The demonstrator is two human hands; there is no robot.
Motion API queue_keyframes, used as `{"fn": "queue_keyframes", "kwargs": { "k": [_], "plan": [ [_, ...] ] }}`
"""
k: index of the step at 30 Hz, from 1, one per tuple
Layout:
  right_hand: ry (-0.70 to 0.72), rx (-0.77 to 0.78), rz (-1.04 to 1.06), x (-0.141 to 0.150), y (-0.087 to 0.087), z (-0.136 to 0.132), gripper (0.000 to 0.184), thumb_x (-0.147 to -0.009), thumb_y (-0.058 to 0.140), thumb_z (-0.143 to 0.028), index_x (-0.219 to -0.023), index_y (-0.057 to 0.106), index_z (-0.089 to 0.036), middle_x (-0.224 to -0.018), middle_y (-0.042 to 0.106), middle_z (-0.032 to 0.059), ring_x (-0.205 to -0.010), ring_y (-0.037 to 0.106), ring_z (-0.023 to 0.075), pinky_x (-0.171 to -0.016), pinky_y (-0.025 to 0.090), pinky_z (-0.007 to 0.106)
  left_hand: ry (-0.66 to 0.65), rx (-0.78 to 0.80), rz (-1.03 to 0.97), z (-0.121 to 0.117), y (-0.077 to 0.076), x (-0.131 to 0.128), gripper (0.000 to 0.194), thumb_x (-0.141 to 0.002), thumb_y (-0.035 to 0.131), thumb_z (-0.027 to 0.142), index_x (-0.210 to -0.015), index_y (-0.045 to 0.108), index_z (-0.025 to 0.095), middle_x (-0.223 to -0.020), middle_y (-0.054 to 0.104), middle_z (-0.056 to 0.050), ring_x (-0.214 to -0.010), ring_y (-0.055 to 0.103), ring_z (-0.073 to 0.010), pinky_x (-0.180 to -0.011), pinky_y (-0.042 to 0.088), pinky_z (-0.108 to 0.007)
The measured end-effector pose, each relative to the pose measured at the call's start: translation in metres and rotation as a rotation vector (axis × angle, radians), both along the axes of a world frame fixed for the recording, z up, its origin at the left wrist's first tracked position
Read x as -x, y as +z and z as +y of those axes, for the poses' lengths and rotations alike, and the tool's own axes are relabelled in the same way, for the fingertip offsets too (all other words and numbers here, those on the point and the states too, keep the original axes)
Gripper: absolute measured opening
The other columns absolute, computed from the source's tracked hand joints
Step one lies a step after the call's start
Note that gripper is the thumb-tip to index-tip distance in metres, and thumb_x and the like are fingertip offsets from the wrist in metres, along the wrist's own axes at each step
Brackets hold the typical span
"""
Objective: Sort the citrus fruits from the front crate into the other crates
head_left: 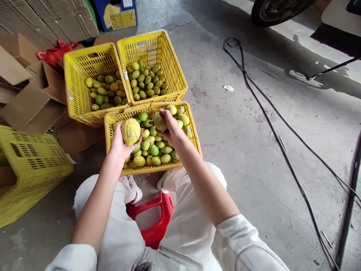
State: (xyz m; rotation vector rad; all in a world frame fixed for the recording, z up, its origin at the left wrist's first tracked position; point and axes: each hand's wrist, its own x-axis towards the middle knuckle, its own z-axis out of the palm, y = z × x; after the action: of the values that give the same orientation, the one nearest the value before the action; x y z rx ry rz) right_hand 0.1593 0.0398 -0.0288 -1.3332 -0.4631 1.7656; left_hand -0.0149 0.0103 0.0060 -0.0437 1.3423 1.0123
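My left hand (120, 145) holds a large, bumpy yellow lemon (131, 131), cupped in the palm with the fingers beneath it. In my right hand (170, 128) is a darker green lemon (160, 121), gripped between thumb and fingers. Both hands are above the front yellow crate (194, 130), which is full of green and yellow lemons (153, 150). Behind it stand two more yellow crates: the back left crate (72, 90) and the back right crate (176, 67). Each has a layer of smaller yellow-green lemons inside.
Cardboard boxes (31, 101) and a red bag (55, 54) lie at the left, above a tipped yellow crate (36, 165). A red stool (158, 229) is beneath me. Black cable (278, 139) runs across the concrete floor at the right, below a wheel (270, 13).
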Motion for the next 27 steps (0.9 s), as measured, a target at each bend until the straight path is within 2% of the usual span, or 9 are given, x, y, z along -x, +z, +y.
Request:
{"fn": "queue_keyframes", "kwargs": {
  "k": [4,8,11,14,16,19,23,27],
  "plan": [
    [-0.076,0.038,0.026,0.006,0.008,0.001,0.030,-0.101,0.082,-0.049,-0.103,0.062,-0.028,-0.095,0.078,0.0028,-0.100,0.080,0.0232,-0.075,0.070,0.030,0.012,-0.001,-0.016,0.000,-0.001,-0.002,0.038,-0.114,0.059,0.054,-0.128,0.076,0.023,-0.107,0.083,-0.011,-0.084,0.082,-0.0220,-0.072,0.066,-0.030],
    [-0.087,0.033,0.041,0.007,0.015,-0.002,0.026,-0.100,0.084,-0.041,-0.105,0.063,-0.028,-0.107,0.078,0.0038,-0.107,0.079,0.0216,-0.079,0.072,0.029,0.028,-0.027,-0.021,0.000,0.008,-0.004,0.042,-0.114,0.056,0.058,-0.124,0.077,0.023,-0.107,0.083,-0.011,-0.088,0.082,-0.0215,-0.068,0.064,-0.025],
    [-0.048,-0.034,0.007,0.005,0.012,-0.006,0.043,-0.084,0.100,-0.039,-0.107,0.065,-0.029,-0.119,0.078,0.0032,-0.110,0.079,0.0216,-0.081,0.074,0.030,0.038,-0.060,-0.002,0.000,0.015,-0.006,0.030,-0.112,0.064,0.052,-0.115,0.077,0.025,-0.100,0.081,-0.009,-0.086,0.080,-0.0192,-0.066,0.062,-0.021],
    [-0.051,-0.051,-0.027,0.002,0.006,-0.007,0.057,-0.072,0.108,-0.040,-0.107,0.063,-0.031,-0.116,0.079,0.0020,-0.103,0.081,0.0232,-0.080,0.076,0.034,0.036,-0.091,0.019,-0.003,0.017,-0.008,0.014,-0.107,0.074,0.038,-0.113,0.076,0.025,-0.100,0.081,-0.007,-0.091,0.080,-0.0192,-0.076,0.066,-0.023],
    [-0.027,-0.044,-0.035,0.001,0.003,-0.007,0.055,-0.076,0.105,-0.050,-0.105,0.062,-0.031,-0.105,0.080,0.0014,-0.097,0.083,0.0238,-0.075,0.073,0.034,0.017,-0.107,0.012,-0.006,0.018,-0.009,0.016,-0.105,0.076,0.037,-0.113,0.076,0.023,-0.099,0.081,-0.008,-0.093,0.080,-0.0200,-0.081,0.068,-0.024],
    [-0.002,-0.055,-0.037,0.000,0.002,-0.005,0.047,-0.086,0.095,-0.061,-0.102,0.065,-0.029,-0.095,0.080,0.0015,-0.097,0.083,0.0230,-0.071,0.068,0.029,0.022,-0.140,-0.017,-0.008,0.017,-0.010,0.016,-0.108,0.069,0.039,-0.111,0.076,0.025,-0.096,0.080,-0.007,-0.097,0.082,-0.0207,-0.083,0.070,-0.026],
    [-0.042,-0.063,-0.028,0.002,0.002,-0.004,0.035,-0.091,0.089,-0.053,-0.102,0.066,-0.030,-0.101,0.079,0.0014,-0.105,0.080,0.0213,-0.075,0.069,0.026,0.071,-0.186,-0.008,-0.007,0.013,-0.010,0.021,-0.110,0.061,0.043,-0.105,0.074,0.028,-0.102,0.080,-0.005,-0.112,0.081,-0.0243,-0.095,0.071,-0.035],
    [-0.048,-0.073,-0.028,0.005,0.006,-0.005,0.026,-0.094,0.085,-0.047,-0.103,0.067,-0.030,-0.114,0.078,0.0002,-0.109,0.079,0.0192,-0.080,0.072,0.027,0.070,-0.159,0.067,-0.005,0.010,-0.009,0.028,-0.109,0.060,0.051,-0.100,0.072,0.026,-0.109,0.079,-0.008,-0.122,0.079,-0.0284,-0.098,0.071,-0.037]
  ]
}}
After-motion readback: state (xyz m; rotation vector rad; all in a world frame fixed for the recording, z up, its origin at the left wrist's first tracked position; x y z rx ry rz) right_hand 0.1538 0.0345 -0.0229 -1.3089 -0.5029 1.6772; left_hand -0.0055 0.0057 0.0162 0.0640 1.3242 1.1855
